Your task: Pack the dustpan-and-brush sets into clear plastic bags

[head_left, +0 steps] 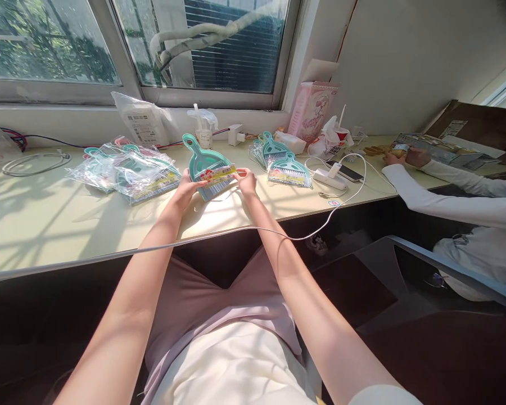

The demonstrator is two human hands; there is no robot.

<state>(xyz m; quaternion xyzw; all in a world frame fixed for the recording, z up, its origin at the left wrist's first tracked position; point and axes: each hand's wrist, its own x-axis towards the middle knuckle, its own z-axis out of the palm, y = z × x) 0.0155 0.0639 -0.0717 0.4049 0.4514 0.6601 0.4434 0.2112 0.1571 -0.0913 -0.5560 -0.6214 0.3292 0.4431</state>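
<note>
A small teal dustpan with a brush set in it is held over the table in front of me, its handle pointing up and to the left. A bright printed label runs across its front. My left hand grips the lower left side, thumb on the front. My right hand pinches the right end near the label. To the left lie several bagged dustpan sets in clear plastic. On the right, more teal dustpan-and-brush sets lie close together.
A white cable crosses the table's front edge to a power strip beside a phone. A drink cup, a pink box and a clear bag stand along the back. Another person's hands work at the far right.
</note>
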